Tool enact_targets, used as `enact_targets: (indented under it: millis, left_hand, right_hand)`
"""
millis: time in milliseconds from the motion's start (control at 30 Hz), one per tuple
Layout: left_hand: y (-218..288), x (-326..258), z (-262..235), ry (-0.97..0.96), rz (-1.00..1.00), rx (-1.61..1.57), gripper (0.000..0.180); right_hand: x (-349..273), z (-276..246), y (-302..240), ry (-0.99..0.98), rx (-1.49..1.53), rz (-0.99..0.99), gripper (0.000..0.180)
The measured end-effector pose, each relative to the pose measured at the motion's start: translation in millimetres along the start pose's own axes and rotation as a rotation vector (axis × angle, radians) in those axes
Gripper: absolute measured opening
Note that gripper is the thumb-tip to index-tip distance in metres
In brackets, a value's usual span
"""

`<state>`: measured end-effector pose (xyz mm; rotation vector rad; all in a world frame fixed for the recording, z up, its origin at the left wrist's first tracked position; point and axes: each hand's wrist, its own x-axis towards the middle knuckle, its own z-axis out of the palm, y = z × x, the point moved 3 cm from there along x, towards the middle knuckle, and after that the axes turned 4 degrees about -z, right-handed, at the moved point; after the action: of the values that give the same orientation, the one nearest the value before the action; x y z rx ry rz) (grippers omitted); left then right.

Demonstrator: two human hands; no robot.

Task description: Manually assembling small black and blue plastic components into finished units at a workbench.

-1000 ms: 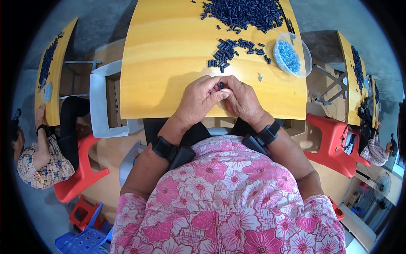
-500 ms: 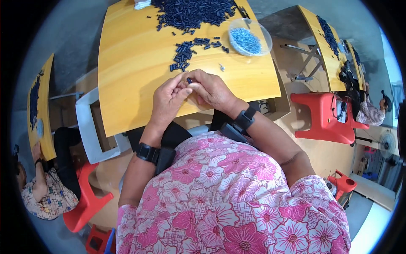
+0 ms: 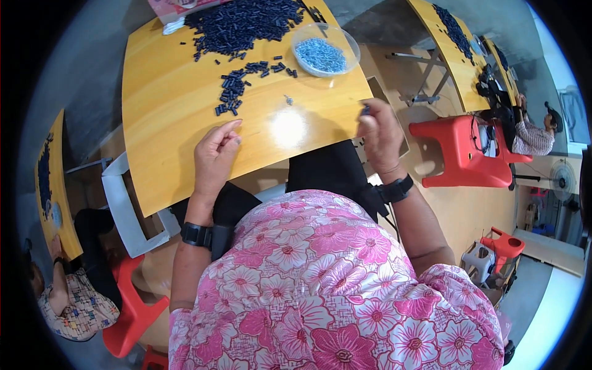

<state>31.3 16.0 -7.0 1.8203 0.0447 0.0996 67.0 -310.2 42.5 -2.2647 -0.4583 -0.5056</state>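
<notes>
My right hand (image 3: 382,140) is off the right edge of the yellow table (image 3: 166,117), pinching a small dark cylindrical piece (image 3: 365,111) between thumb and fingers. Over the table's near left part, my left hand (image 3: 214,160) is closed with its fingers curled together; whether it grips anything small is hidden. Just beyond its fingertips lies a loose cluster of dark cylindrical pieces (image 3: 232,89). A large heap of the same pieces (image 3: 240,31) covers the far side. A clear round bowl (image 3: 356,57) contains many small silvery-blue metal parts (image 3: 320,57). A few silvery bits (image 3: 288,100) lie apart on the tabletop.
An open box (image 3: 401,148) stands below the table's right edge. To the left is a white frame-like box (image 3: 117,203). Red plastic stools (image 3: 462,154) stand at the right. Two people (image 3: 80,305) sit at other tables with dark pieces, one on each side.
My hands have separated. The right one has swung out to the right past the table edge with the dark piece; the left has drawn a little left and nearer. The view has shifted right.
</notes>
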Motion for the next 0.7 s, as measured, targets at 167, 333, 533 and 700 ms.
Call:
enact_targets:
  millis: [167,333,533,700]
  left_hand:
    - [-2,-3,0,-0.009,-0.016,0.028,0.030]
    - [7,-3,4,-0.023,-0.029,0.047,0.030]
    - [6,-5,0,0.002,-0.014,0.039,0.027]
    - [10,-3,-2,-0.025,-0.029,0.027,0.025]
  right_hand:
    - [-22,-40,74,0.254,0.052,0.305,0.021]
    - [-52,-41,127,0.141,-0.009,0.644,0.025]
    - [-26,-24,100,0.368,0.361,0.622,0.016]
    - [33,9,2,0.098,0.178,0.174,0.012]
